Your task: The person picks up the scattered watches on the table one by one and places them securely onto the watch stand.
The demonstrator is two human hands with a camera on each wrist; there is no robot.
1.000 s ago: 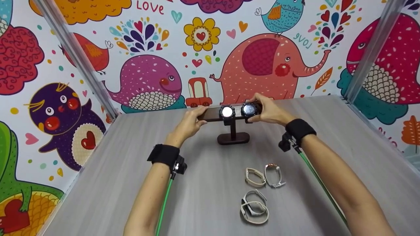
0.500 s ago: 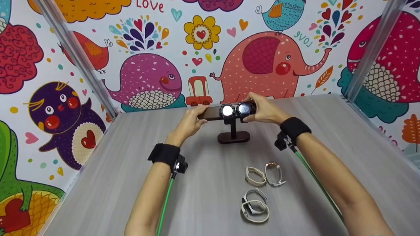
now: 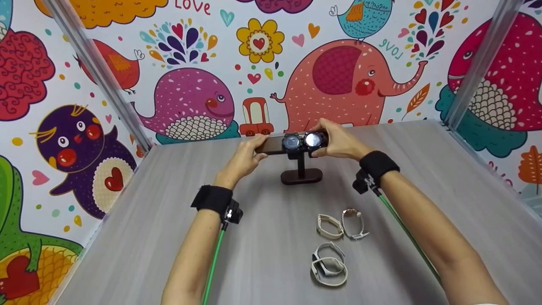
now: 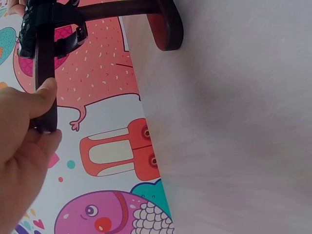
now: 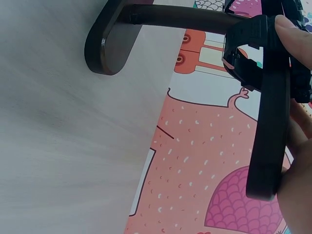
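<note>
A dark brown T-shaped watch stand (image 3: 301, 176) stands upright near the back of the table, carrying two black watches on its crossbar. The left watch (image 3: 291, 142) sits around the middle of the bar, close beside the right watch (image 3: 313, 140). My left hand (image 3: 241, 161) grips the bar's left end between thumb and fingers; the left wrist view shows that bar end (image 4: 47, 105) between them. With thumb and fingers, my right hand (image 3: 344, 142) holds the right watch at its outer side. In the right wrist view the bar's right end (image 5: 270, 136) sticks out past this watch.
Several loose bands lie nearer on the grey table (image 3: 262, 254): a cream band (image 3: 319, 225), a pale one with a rose-gold part (image 3: 361, 228), and a white band (image 3: 323, 266) overlapping another cream band (image 3: 332, 285). A printed wall (image 3: 262, 80) rises behind the stand.
My right hand has slid the right watch leftward along the bar, closer to the left watch. My left hand has stayed on the bar's left end.
</note>
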